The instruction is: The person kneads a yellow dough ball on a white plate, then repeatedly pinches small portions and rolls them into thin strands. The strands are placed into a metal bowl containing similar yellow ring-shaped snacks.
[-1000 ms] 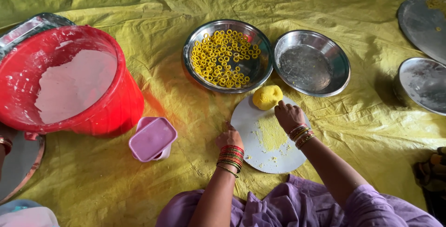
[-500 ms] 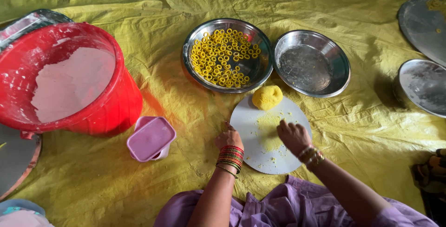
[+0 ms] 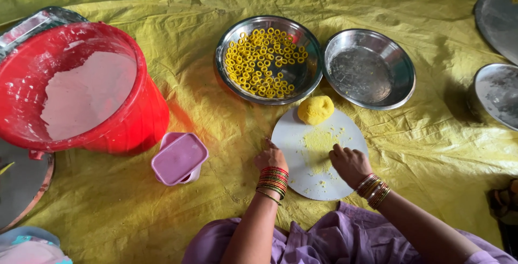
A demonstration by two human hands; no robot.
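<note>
Resting on the white round board (image 3: 345, 134), both hands (image 3: 350, 162) flank yellow dough crumbs (image 3: 318, 142).

The left hand (image 3: 271, 158) is bare, with a thick stack of red, green and gold bangles (image 3: 273, 180) on the wrist. The right hand (image 3: 349, 164) wears a similar, thinner stack (image 3: 373, 188). The person wears loose lilac cloth (image 3: 324, 242), gathered in folds at 6 o'clock.

Shiny metal bowls (image 3: 369, 69), glossy red plastic bucket (image 3: 135, 118), crinkled yellow plastic sheet (image 3: 178, 37), soft dough (image 3: 315, 109).
</note>
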